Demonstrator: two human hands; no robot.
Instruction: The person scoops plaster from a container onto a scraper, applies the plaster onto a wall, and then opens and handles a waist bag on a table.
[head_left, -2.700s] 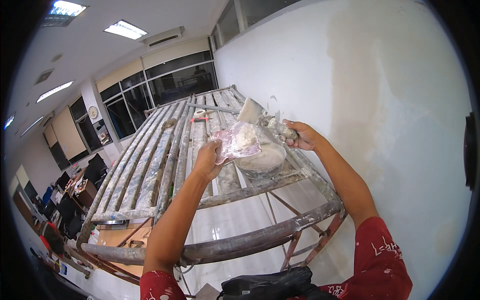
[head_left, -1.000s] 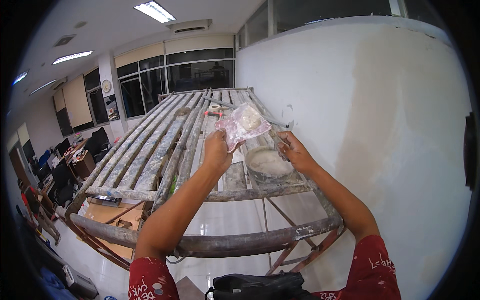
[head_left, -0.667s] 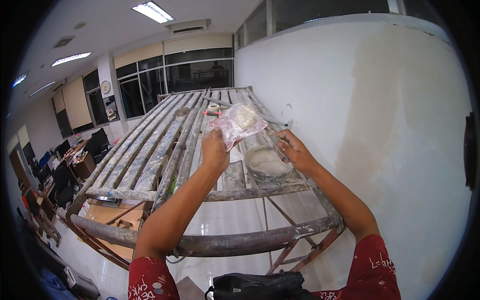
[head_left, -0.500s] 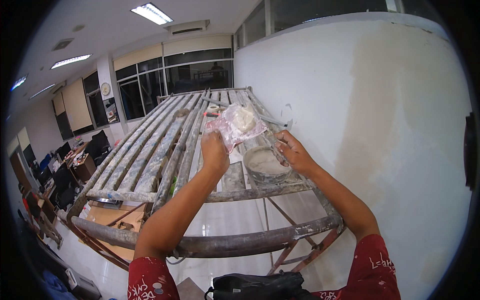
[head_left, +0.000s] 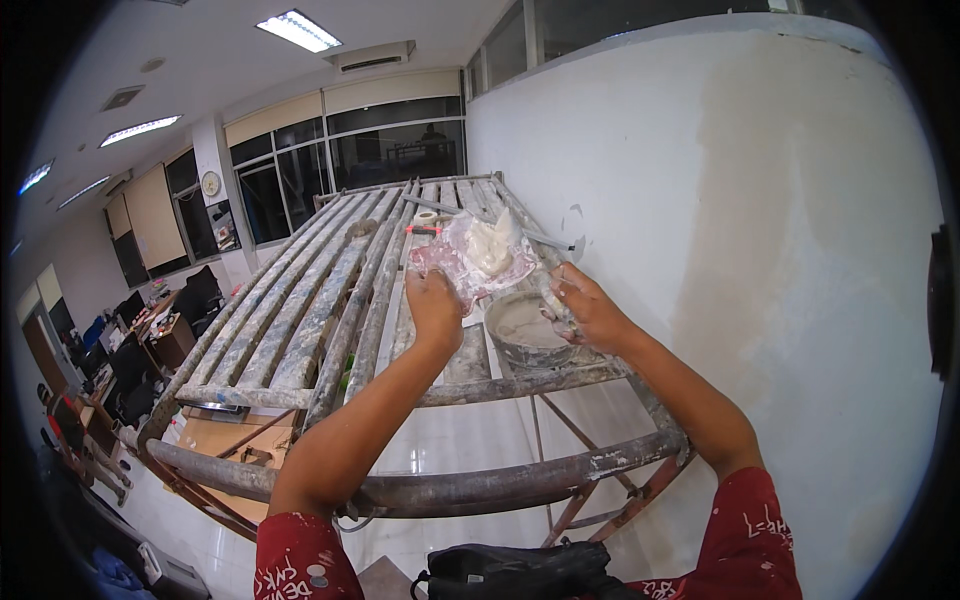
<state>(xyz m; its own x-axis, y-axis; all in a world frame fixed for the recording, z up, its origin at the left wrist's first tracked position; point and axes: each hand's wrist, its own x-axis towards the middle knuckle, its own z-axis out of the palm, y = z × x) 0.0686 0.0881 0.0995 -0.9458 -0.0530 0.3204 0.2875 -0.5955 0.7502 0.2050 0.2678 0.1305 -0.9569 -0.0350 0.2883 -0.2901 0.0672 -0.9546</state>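
Observation:
A clear plastic bag, spread open, holds a lump of soft white paste that rises to a peak on its right. My left hand is closed on the near left edge of the bag. To the right, my right hand has its fingers curled by the bag's right side, above the rim of a bowl. Something greyish-white shows at those fingertips, but I cannot make out what it is. The round, grey-stained bowl contains greyish paste and stands on the scaffold's near end.
The paint-spattered scaffold platform has gaps between its slats. Behind the bag lie a tape roll, a red-and-black tool and a long metal bar. A patched white wall runs along the right. A person stands far left.
The bag has opened out wider, and the white paste now stands up in a peak. My right hand has turned slightly, with its fingers curled more tightly.

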